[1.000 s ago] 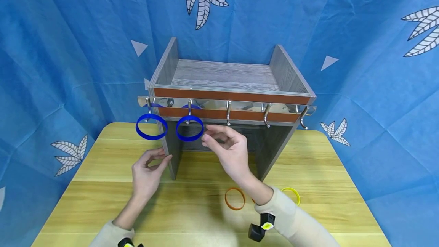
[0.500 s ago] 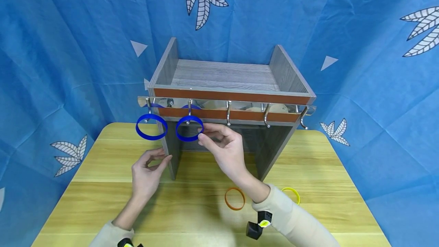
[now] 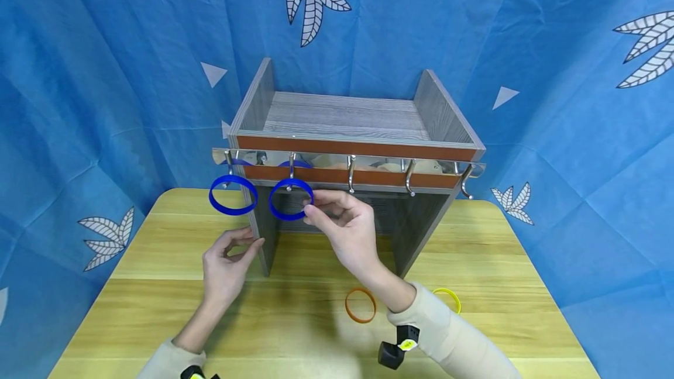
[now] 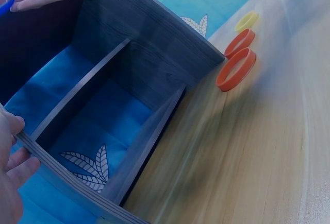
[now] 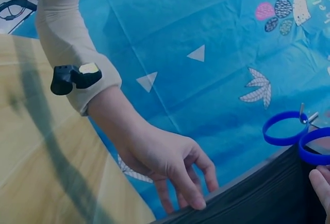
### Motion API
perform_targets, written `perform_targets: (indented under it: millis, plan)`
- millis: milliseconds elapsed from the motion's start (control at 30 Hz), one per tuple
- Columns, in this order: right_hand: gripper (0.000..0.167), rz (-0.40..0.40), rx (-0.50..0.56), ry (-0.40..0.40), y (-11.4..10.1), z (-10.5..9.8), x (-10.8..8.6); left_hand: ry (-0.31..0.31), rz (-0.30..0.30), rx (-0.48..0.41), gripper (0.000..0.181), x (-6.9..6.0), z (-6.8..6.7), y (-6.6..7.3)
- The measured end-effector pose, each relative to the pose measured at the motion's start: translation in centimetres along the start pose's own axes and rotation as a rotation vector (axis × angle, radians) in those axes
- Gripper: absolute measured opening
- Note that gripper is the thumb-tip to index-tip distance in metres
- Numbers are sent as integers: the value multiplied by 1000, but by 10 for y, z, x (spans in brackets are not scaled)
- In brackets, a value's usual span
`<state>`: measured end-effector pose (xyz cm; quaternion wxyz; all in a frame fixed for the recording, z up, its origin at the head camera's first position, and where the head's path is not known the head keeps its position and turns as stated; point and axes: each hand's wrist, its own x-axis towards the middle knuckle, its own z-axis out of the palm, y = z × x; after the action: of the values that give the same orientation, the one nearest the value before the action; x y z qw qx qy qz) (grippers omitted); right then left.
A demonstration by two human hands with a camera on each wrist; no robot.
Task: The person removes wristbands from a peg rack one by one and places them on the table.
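Blue printed backdrop (image 3: 379, 45) behind, wood-grain tabletop (image 3: 484, 285) below. Grey shelf unit (image 3: 344, 113) stands on the tabletop, metal hook rail (image 3: 323, 159) across its front with five hooks. Left hand (image 3: 227, 263) has thumb and fingers closed in on the front edge of the unit's left side panel; reads as bracing, my guess. Right hand (image 3: 347, 221) is up at the front, thumb and forefinger pinching the right side of the second blue ring (image 3: 286, 217). That ring is at the second hook (image 3: 291, 166) from the left; hook tip shows inside the loop, so it looks threaded. Can't tell whether hook or fingers carry the weight. First blue ring (image 3: 231, 211) hangs on the leftmost hook (image 3: 229, 162), no hand on it. Near orange ring (image 4: 248, 69), far orange ring (image 4: 248, 42) and yellow ring (image 4: 251, 22) are on the tabletop near the unit's right side; head view doesn't show the far orange one. Third hook (image 3: 351, 174) and the two to its right carry no ring. Step in hand, I'd judge: seating blue ring two. Next move calls for letting it settle into the hook's bend, then easing the fingers off sideways without lifting it back over the tip. Left hand on the panel should help if the unit shifts.
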<state>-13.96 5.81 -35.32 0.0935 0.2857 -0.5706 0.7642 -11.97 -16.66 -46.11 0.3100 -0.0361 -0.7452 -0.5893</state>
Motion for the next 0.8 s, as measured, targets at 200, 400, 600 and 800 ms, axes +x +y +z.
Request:
perform_targets:
  millis: [200,400,600,800]
  plan:
    - [42,4,16,-6,-4,0,-1,0,6,-5,22,0,0,0]
    - [22,6,44,-1,-8,0,-2,2,-6,4,23,0,0,0]
    - [21,6,63,-4,-12,2,-3,2,-19,26,23,0,-1,1]
    - [24,-2,89,-5,-18,2,-5,0,-22,32,23,0,-1,1]
